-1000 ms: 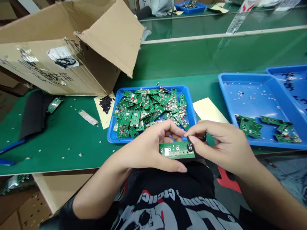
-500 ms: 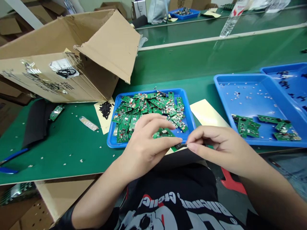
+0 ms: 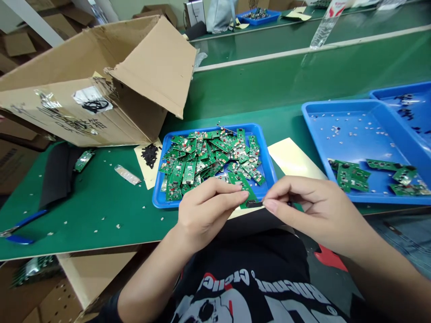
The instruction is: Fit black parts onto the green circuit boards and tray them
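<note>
My left hand (image 3: 205,211) pinches a small green circuit board (image 3: 243,187) at the front rim of a blue tray (image 3: 269,172) heaped with several more green boards. My right hand (image 3: 314,208) meets it from the right, thumb and forefinger closed on a small black part (image 3: 253,204) at the board's near end. Both hands hover over the table's front edge, above my lap.
A second blue tray (image 3: 363,134) to the right holds a few boards, with a third blue tray (image 3: 404,96) behind it. A tipped cardboard box (image 3: 94,80) lies at the left. Black bits on yellow paper (image 3: 150,157), blue-handled pliers (image 3: 20,226) and a clear plastic bottle (image 3: 325,24) are also about.
The board, first held flat and facing me, has been turned edge-on and raised to the tray's rim. My right fingers stayed on the black part at its end.
</note>
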